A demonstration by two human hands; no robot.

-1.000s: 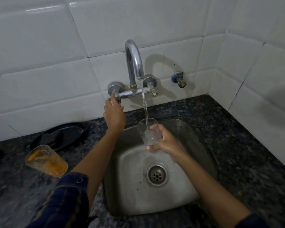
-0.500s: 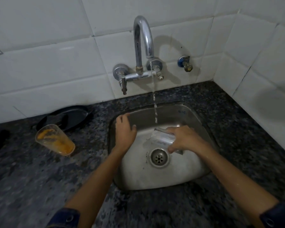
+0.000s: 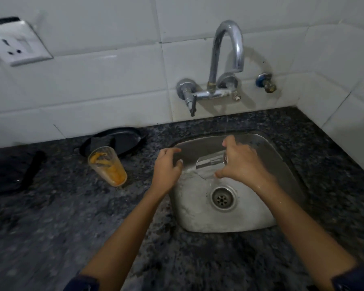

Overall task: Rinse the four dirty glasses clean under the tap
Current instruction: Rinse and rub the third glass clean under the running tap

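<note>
The right hand (image 3: 243,164), fingers curled around a clear glass (image 3: 210,165), is tipping it out over the sink (image 3: 282,164); the left hand (image 3: 166,166) is hovering loosely curled; one orange-stained glass (image 3: 107,165) (near the counter's back edge) is waiting.

Your right hand (image 3: 243,164) grips a clear glass (image 3: 210,165) tipped sideways over the sink (image 3: 282,164). Your left hand (image 3: 166,168) rests on the sink's left rim. A dirty orange-stained glass (image 3: 107,165) stands on the counter (image 3: 51,217).

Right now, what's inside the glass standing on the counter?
The glass on the counter has orange residue smeared down its inner wall and gathered at the bottom. The far inner side is blurred by the smears, so anything more there cannot be told.
</note>
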